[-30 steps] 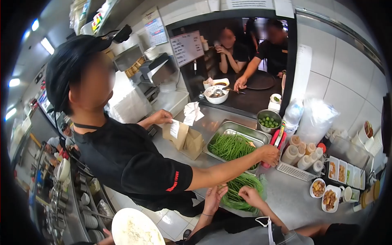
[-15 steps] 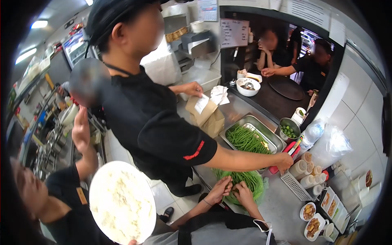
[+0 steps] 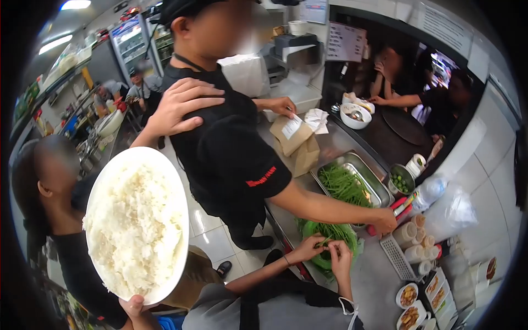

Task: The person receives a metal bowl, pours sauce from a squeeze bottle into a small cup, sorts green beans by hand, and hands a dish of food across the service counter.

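Observation:
My left hand (image 3: 309, 249) is closed on a few green beans (image 3: 325, 240) above an open green plastic bag (image 3: 352, 247). Close beside it on the right, my right hand (image 3: 341, 258) pinches at the same beans, its fingertips nearly meeting the left ones. More beans fill the bag under my hands. Beyond the bag, a steel tray (image 3: 379, 190) holds a heap of long green beans (image 3: 344, 181). A co-worker's arm (image 3: 330, 206) reaches across between the tray and the bag.
A co-worker in black (image 3: 220, 126) stands at my left, holding a paper bag (image 3: 297, 137). Another person carries a plate of rice (image 3: 137, 225) near me. Sauce bottles (image 3: 418, 242), a perforated basket (image 3: 397, 258) and food bowls (image 3: 408, 296) line the right side.
The view has shifted left. The person with the rice plate has turned away and put a hand on the co-worker's shoulder. My hands stay together at the bag.

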A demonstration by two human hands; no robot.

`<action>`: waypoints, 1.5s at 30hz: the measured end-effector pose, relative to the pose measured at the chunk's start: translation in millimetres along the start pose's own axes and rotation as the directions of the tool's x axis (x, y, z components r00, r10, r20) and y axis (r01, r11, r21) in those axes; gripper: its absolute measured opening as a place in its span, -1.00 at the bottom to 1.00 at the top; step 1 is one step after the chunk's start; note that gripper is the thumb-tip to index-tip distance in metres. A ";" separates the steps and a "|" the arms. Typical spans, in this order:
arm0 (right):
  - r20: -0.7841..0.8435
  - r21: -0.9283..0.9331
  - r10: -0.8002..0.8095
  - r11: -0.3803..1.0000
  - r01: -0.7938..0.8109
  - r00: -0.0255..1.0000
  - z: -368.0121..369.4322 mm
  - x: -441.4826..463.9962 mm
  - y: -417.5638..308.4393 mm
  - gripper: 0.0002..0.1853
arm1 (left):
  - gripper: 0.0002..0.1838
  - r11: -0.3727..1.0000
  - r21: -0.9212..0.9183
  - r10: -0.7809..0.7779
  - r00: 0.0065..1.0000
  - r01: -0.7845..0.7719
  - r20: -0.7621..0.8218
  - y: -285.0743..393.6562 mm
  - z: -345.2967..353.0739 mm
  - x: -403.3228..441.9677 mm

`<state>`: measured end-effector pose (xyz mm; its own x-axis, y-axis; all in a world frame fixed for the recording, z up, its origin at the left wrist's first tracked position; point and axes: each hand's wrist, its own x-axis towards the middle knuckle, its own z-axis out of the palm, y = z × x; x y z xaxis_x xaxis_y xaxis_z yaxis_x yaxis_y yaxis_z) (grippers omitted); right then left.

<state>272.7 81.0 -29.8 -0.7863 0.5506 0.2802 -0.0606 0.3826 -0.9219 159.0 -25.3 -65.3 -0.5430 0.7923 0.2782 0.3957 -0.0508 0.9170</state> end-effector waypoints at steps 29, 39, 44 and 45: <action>-0.122 0.418 0.173 0.902 -0.108 0.977 -37.1 0.0 26.0 -0.90 | -0.82 0.980 0.032 -0.197 0.978 0.195 0.072 39.7 31.6 11.8; 0.234 -0.409 -0.072 0.897 0.166 0.970 -69.8 25.5 2.5 -0.89 | -0.79 0.983 0.070 -0.174 0.983 0.169 0.061 21.4 31.1 1.3; 0.115 -0.645 -0.203 0.729 0.229 0.972 -53.6 29.4 -7.5 -0.90 | -0.78 0.985 -0.130 -0.118 0.993 0.113 -0.024 22.1 38.9 13.6; 0.071 -0.349 -0.151 0.922 0.167 0.986 -50.6 32.3 -2.5 -0.90 | -0.78 0.985 -0.131 -0.117 0.993 0.113 -0.024 26.4 38.1 14.8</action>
<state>278.5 135.3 -4.9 -0.8099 0.4322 0.3966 0.0274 0.7033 -0.7104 189.7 8.3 -47.8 -0.6035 0.7777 0.1760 0.2315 -0.0403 0.9720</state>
